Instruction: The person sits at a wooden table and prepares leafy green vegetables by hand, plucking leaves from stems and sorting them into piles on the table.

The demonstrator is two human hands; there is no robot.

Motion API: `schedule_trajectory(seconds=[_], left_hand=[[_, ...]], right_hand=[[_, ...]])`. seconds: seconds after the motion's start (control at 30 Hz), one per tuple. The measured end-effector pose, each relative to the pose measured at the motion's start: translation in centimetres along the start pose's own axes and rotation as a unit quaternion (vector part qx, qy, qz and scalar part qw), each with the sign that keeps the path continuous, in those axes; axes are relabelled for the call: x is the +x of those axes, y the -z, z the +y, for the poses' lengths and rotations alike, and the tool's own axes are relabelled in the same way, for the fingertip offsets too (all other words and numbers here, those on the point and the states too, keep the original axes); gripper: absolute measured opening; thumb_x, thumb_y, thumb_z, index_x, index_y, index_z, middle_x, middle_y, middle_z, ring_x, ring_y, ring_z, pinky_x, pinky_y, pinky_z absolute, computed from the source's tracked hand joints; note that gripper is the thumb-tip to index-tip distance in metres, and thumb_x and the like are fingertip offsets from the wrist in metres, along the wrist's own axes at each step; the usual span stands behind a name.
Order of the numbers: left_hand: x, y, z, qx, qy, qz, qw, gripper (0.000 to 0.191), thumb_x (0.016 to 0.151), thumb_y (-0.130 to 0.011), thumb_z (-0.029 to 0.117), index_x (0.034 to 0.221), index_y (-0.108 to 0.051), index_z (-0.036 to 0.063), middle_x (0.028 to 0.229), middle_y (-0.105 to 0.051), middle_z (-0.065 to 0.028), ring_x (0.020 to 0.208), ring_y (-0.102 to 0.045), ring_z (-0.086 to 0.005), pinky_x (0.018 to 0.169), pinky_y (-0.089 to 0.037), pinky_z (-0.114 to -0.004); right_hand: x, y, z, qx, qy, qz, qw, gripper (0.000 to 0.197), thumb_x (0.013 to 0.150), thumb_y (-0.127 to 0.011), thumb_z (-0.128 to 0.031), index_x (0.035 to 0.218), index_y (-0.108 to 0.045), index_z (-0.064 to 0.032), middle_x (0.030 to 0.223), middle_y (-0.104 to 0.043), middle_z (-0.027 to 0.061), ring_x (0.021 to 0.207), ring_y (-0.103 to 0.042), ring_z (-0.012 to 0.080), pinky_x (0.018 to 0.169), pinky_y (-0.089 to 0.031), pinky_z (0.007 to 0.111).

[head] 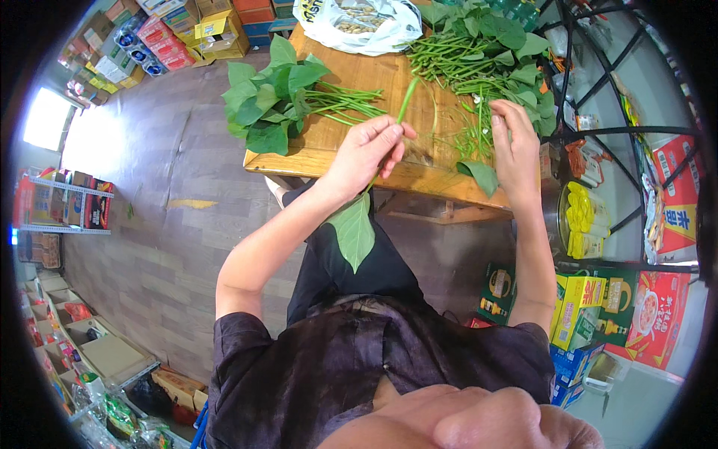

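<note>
My left hand pinches the green stem of a leaf, which hangs below the hand past the table's front edge, while the stem's thick end points up. My right hand has its fingers extended and rests beside a small heap of thin green scraps; whether its fingertips touch anything is unclear. A loose leaf lies by the right wrist at the table edge. On the left of the wooden table lies a bunch of leafy stems. A larger pile of leafy greens covers the back right.
A white plastic bag of what look like peanuts in shells stands at the table's back. A black metal rack is close on the right, with boxes below it. Shelves and stacked cartons are farther left.
</note>
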State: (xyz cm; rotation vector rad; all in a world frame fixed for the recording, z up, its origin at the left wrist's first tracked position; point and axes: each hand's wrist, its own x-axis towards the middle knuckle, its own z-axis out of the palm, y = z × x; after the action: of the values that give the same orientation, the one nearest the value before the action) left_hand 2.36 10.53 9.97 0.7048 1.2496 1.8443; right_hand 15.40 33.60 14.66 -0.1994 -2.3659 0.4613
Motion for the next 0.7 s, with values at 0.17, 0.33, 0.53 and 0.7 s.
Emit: schedule_trajectory(seconds=[0.17, 0.33, 0.53, 0.7], left_hand=[[-1.7, -1.2, -0.7, 0.152, 0.015, -0.045, 0.987, 0.023, 0.102, -0.051, 0.019, 0.106, -0.065, 0.0008, 0.071, -0.052, 0.003, 0.061, -0.046, -0.0053, 0.056, -0.04, -0.022], [-3.5, -1.0, 0.7, 0.43, -0.131, -0.074, 0.89, 0.018, 0.096, -0.058, 0.017, 0.103, -0.066, 0.0033, 0.077, -0.061, -0.0105, 0.07, -0.061, -0.023, 0.065, -0.049, -0.034], [-5.7, 0.4, 1.0, 0.571, -0.194, -0.079, 0.794, 0.013, 0.089, -0.065, 0.016, 0.097, -0.065, 0.0057, 0.086, -0.064, -0.014, 0.082, -0.063, -0.0342, 0.071, -0.052, -0.041], [-6.9, 0.6, -0.3, 0.583, -0.25, -0.063, 0.77, 0.015, 0.084, -0.067, 0.014, 0.094, -0.061, 0.0051, 0.084, -0.062, -0.0116, 0.082, -0.063, -0.0325, 0.07, -0.052, -0.042]], right_hand=[[0.2, 1.2, -5.3, 0.261, -0.044, -0.085, 0.961, 0.029, 0.1, -0.049, -0.021, 0.111, -0.063, 0.0028, 0.107, -0.064, 0.013, 0.102, -0.06, 0.0211, 0.092, -0.046, 0.033], [-0.6, 1.3, -5.2, 0.29, -0.076, -0.314, 0.901, 0.029, 0.101, -0.046, -0.018, 0.111, -0.062, 0.0041, 0.104, -0.064, 0.0082, 0.099, -0.06, 0.0168, 0.091, -0.046, 0.031], [-2.8, 0.5, -7.0, 0.216, -0.085, -0.516, 0.825, 0.025, 0.092, -0.048, -0.017, 0.095, -0.062, 0.0042, 0.082, -0.064, 0.0106, 0.076, -0.061, 0.0179, 0.07, -0.051, 0.033], [-5.0, -2.1, -8.4, 0.02, 0.088, -0.378, 0.921, 0.018, 0.081, -0.057, -0.018, 0.075, -0.059, -0.0011, 0.069, -0.06, 0.0178, 0.071, -0.061, 0.0373, 0.065, -0.048, 0.045]])
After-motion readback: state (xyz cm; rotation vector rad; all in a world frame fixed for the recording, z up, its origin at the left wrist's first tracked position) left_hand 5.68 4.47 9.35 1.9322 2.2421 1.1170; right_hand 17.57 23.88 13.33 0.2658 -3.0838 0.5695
